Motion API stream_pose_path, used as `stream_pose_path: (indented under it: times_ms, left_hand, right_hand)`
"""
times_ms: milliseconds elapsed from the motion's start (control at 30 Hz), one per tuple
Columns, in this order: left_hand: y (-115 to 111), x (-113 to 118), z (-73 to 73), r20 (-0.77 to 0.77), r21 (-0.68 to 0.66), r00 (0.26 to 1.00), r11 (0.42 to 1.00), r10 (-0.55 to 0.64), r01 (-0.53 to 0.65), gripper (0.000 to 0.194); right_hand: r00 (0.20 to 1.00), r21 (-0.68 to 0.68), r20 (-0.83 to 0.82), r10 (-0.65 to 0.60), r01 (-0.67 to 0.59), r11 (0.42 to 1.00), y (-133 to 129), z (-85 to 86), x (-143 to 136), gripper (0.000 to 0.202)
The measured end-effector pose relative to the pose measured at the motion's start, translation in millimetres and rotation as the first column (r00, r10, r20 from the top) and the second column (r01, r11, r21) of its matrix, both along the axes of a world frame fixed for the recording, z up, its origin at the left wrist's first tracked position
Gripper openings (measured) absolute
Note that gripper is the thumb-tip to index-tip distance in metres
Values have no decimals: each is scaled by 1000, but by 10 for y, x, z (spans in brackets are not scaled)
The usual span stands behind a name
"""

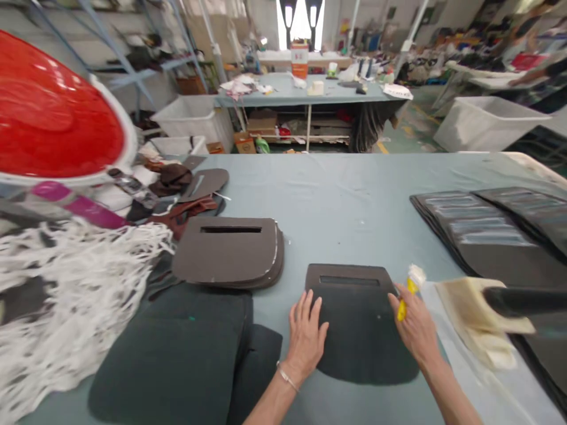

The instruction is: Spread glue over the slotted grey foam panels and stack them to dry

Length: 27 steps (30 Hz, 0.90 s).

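A dark panel (363, 330) with rounded lower corners lies flat on the table, a narrow slot (349, 281) near its top edge. My left hand (305, 336) rests on the panel's left edge, fingers spread and holding nothing. In my right hand (414, 324) is a small yellow-handled brush (410, 292), its whitish bristles pointing up and away from me. The fingertips of that hand meet the panel's upper right edge. Left of the panel sits a stack of grey-brown slotted pieces (225, 251). Nearer me is a pile of larger dark green-black pieces (177, 354).
Stacked dark slotted panels (496, 248) lie at the right. A black cylindrical object (522, 301) sits over cream-coloured material (473, 319). On the left are white cut-out netting-like scraps (80, 307) and a large red object (57, 112). Behind the table (332, 200) stand white bins (487, 124).
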State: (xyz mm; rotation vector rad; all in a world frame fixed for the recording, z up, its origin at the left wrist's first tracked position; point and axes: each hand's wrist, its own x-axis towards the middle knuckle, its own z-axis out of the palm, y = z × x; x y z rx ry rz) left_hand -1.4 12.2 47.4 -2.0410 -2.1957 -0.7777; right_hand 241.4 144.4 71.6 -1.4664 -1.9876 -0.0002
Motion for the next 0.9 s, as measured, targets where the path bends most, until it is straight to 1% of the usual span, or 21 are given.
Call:
stream_pose_path:
  times_ms: [67,133,200,233,300,333,367,433,500,533,567,600,633,667,700,733,767,800,833,867,900]
  left_hand:
    - [-50,-243,180,20,70,993,991,114,-115,47]
    - [-103,-592,363,47,145,967,956,249,-253,43]
    - [-161,-1015,513,72,207,924,901,375,-382,40]
    - [-192,-1235,564,81,230,901,871,427,-434,39]
    - [-255,-1651,612,90,256,857,819,508,-513,39]
    - [-285,-1831,611,88,264,844,804,530,-533,38]
    - [-312,-1986,597,79,266,842,803,534,-534,38]
    - [-358,-2213,551,52,259,863,828,502,-497,36]
    - [-396,-2343,509,37,234,889,861,456,-452,34]
    - [-412,-2381,497,40,216,894,870,447,-444,32]
    - [-428,-2408,491,47,199,893,872,448,-448,30]
    - [-441,-2428,490,55,188,890,871,452,-454,29]
    - [-453,-2444,492,64,184,889,870,454,-458,29]
    - [-461,-2459,496,73,188,890,870,451,-456,30]
    - [-467,-2474,500,82,196,893,871,443,-451,31]
    - [-470,-2489,502,94,204,896,872,435,-445,33]
    - [-471,-2503,503,105,209,897,873,429,-441,33]
    - [-471,-2515,503,116,207,897,873,427,-442,33]
    - [-469,-2526,504,124,202,895,872,429,-446,33]
    - [-468,-2535,505,128,194,894,873,430,-448,32]
    - [-467,-2542,509,129,187,894,874,430,-448,32]
  right_hand:
    - [993,26,-73,91,-90,996,51,303,-377,42]
    - [958,41,-208,196,-191,981,58,619,-877,40]
    - [871,12,-392,296,-317,948,8,904,-1489,35]
    - [819,-22,-473,324,-379,925,-41,1024,-1827,34]
    - [725,-99,-591,355,-502,859,-184,1207,-2539,32]
    - [681,-123,-627,378,-565,816,-275,1268,-2900,30]
    - [637,-132,-654,409,-628,767,-376,1307,-3254,28]
    - [552,-126,-683,479,-735,667,-586,1321,-3913,23]
    - [487,-120,-668,563,-817,564,-761,1264,-4474,21]
    - [467,-127,-642,608,-847,516,-815,1218,-4712,20]
    - [454,-137,-606,653,-869,476,-840,1170,-4920,19]
    - [448,-149,-564,694,-881,448,-832,1125,-5100,18]
    - [455,-155,-522,722,-882,444,-791,1089,-5255,18]
    - [479,-146,-490,728,-869,473,-722,1067,-5388,17]
    - [522,-118,-473,710,-836,536,-632,1060,-5502,18]
    - [578,-74,-470,667,-779,623,-531,1066,-5600,19]
    - [634,-24,-479,607,-701,713,-429,1083,-5680,21]
    - [681,20,-492,542,-614,789,-335,1104,-5742,23]
    - [714,48,-498,492,-543,838,-255,1124,-5781,24]
    - [739,59,-490,462,-501,863,-190,1138,-5790,26]
    - [763,51,-470,444,-479,877,-135,1143,-5763,26]
